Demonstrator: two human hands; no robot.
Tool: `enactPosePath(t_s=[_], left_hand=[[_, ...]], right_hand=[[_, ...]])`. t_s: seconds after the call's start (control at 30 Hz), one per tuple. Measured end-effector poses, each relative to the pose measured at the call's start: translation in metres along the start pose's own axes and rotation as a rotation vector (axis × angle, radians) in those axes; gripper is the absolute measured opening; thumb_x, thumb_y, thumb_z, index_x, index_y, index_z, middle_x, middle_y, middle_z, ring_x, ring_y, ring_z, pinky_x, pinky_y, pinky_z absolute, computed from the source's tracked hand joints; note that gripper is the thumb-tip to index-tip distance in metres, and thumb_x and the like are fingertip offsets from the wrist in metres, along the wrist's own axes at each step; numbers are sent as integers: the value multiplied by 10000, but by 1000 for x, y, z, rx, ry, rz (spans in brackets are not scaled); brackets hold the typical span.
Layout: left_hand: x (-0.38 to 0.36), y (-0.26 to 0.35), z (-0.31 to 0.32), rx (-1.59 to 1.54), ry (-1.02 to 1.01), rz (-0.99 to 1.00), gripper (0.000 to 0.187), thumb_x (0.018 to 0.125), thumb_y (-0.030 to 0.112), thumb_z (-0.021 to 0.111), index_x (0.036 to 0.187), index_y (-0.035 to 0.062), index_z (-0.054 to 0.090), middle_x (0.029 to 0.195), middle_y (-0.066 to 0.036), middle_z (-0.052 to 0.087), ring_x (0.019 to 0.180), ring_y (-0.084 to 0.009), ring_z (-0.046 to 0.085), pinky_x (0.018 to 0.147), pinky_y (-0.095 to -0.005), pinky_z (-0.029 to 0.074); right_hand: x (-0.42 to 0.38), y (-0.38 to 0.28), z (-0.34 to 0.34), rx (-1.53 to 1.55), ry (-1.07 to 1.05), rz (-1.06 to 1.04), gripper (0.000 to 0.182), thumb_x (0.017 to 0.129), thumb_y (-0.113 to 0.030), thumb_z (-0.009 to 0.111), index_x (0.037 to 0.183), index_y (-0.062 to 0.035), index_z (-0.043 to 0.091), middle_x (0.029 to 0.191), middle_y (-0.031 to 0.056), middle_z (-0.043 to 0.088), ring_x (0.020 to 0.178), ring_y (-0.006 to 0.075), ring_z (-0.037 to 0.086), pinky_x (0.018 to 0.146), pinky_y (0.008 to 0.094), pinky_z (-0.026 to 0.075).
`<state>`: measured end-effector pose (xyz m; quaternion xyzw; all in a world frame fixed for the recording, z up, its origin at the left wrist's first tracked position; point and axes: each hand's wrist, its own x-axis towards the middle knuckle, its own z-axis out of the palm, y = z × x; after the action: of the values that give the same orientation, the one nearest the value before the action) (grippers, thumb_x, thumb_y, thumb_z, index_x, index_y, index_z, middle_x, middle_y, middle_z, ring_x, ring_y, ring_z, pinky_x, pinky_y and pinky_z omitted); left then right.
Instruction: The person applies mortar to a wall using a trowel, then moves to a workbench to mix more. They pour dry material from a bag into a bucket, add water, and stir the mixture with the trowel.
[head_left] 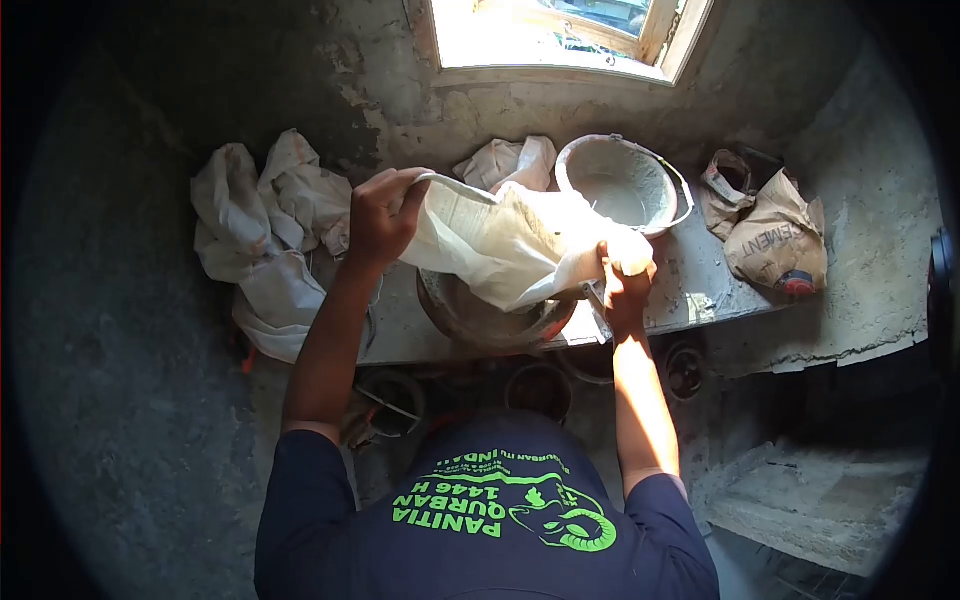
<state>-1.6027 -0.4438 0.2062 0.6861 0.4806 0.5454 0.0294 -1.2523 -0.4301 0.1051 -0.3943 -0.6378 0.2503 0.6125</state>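
A whitish cloth sack [500, 240] is stretched between my two hands. My left hand [385, 215] is closed on its rolled upper edge at the left, raised above the ledge. At the other end, my right hand [628, 280] grips a bunched part of the sack in the sunlight. Beneath the sack sits a round basin [450, 315], its inside partly hidden by the fabric. Just behind my right hand stands a bucket [625, 185] with a handle and a grey, coated inside.
Crumpled white sacks [235, 215] lie on the left of the ledge [690, 285]. Another sack [510, 160] rests by the wall. A torn brown cement bag [780, 240] is at the right. Round containers [538, 392] stand below the ledge. A window frame [690, 40] is above.
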Motion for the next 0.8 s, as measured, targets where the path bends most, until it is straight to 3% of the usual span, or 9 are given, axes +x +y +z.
enactPosePath(t_s=[0.1,0.13,0.23,0.27,0.37,0.4,0.53,0.73,0.8], left_hand=[[4,-5,2,132,-54,76,104,888,88,719,973,35,751,817,-124,705,740,-274,702,667,-361,520],[-4,-7,2,125,-66,55,104,888,88,719,973,35,751,817,-124,705,740,-274,702,667,-361,520],[4,-3,-8,35,-14,54,112,897,94,718,992,38,740,814,-114,689,732,-245,681,665,-344,508],[4,-5,-14,46,-8,49,112,897,94,718,992,38,740,814,-114,689,732,-245,681,665,-344,508],[8,-24,-32,-51,222,8,132,941,143,699,993,27,735,802,-92,691,728,-191,661,688,-326,503],[2,-39,-39,-109,277,-87,169,968,167,674,1023,16,725,830,-85,698,768,-173,658,714,-319,501],[-25,-66,-67,-209,394,-349,298,1043,251,562,1097,-16,684,920,-78,696,859,-152,642,778,-298,494],[-80,-172,-81,265,509,-103,327,1063,271,468,1180,0,608,1041,-117,639,945,-204,594,859,-378,509],[-138,-261,-77,35,379,-425,283,1032,227,513,1224,34,588,1082,-119,626,1006,-211,590,824,-390,529]], right_hand=[[6,8,4,-118,-26,-314,141,859,8,738,999,11,719,975,123,727,886,271,695,830,385,529],[1,3,2,102,-24,93,189,825,46,761,1005,9,718,998,135,720,941,300,685,869,408,516],[6,1,1,-643,78,-547,105,854,55,724,952,24,701,1003,144,708,959,279,674,873,386,511],[4,2,12,-122,203,-103,124,873,63,707,989,37,674,1019,134,699,954,250,666,872,377,509],[20,-20,9,-91,124,-79,314,862,62,714,1156,50,603,1216,148,646,1132,233,623,981,364,493],[27,-49,33,600,276,121,369,868,39,721,1211,40,586,1210,139,641,1128,229,618,1006,364,485],[54,-146,72,363,35,38,451,857,-19,764,1266,29,581,1223,123,641,1132,211,611,1014,365,482],[93,-233,189,183,-302,-707,491,670,-77,860,1138,-101,717,1105,125,716,1028,306,673,939,407,523],[102,-216,247,176,-439,-889,459,690,-71,807,1139,-146,745,1202,110,702,1111,332,652,980,432,512]])
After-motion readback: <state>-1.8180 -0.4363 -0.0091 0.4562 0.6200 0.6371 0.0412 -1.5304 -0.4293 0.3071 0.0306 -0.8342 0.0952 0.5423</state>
